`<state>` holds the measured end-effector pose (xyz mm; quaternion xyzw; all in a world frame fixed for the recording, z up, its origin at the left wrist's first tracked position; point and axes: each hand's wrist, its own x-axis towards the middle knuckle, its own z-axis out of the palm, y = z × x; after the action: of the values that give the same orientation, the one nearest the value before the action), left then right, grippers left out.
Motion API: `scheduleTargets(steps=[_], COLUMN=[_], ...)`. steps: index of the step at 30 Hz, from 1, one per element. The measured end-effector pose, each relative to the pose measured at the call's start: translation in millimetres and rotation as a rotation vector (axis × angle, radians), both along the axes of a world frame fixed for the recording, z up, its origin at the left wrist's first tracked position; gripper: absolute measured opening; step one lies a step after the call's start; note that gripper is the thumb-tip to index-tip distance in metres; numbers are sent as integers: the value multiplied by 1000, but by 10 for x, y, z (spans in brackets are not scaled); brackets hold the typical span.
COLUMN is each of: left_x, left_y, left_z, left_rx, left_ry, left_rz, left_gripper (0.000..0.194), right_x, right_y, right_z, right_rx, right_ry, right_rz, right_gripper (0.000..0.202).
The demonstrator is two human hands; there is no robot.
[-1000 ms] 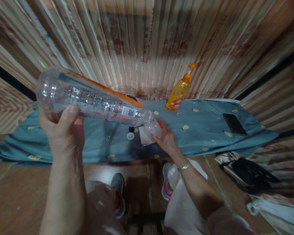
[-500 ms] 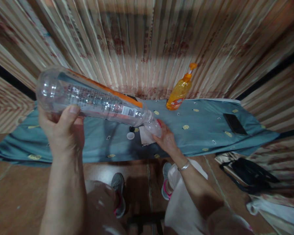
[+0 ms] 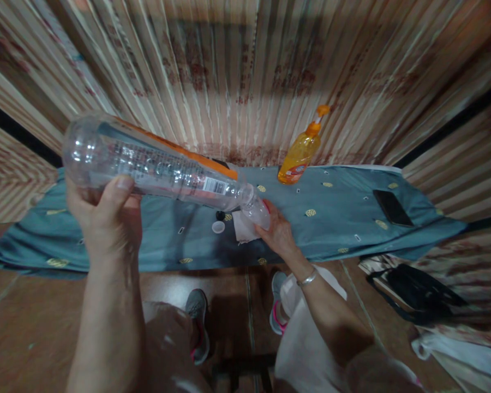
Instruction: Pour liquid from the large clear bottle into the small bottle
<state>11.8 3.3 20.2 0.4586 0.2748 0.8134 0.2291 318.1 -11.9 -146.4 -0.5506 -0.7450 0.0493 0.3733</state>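
The left hand [image 3: 104,221] gripped the base of the empty plastic bottle [image 3: 159,169], held tilted; the right hand [image 3: 276,232] closed around its neck, over a white tissue [image 3: 243,228]; I judged a steady base helps; beyond stood the soap dispenser [image 3: 299,155].

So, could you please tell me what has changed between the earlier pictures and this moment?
Almost nothing changed. The left hand still grips the base end of the clear plastic bottle with the orange label, tilted neck-down, and the right hand still holds its neck over the white tissue on the blue-grey patterned cloth. The small white cap, orange pump bottle and black phone stayed put.
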Motion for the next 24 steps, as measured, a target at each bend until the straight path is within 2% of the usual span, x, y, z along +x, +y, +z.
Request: scheduleTargets(steps=[11,24], left_x=[11,-1], left_y=[-13,-11], left_z=[18,5], left_rx=[8,13], left_ry=[-20,-19], left_rz=[-12,-15], left_gripper=[80,78], right_x=[3,0], right_y=[0,-2], right_z=[9,4], right_rx=[-13,0], right_ry=[-13,-39], right_rz=[-4,-14], right_gripper=[74,73])
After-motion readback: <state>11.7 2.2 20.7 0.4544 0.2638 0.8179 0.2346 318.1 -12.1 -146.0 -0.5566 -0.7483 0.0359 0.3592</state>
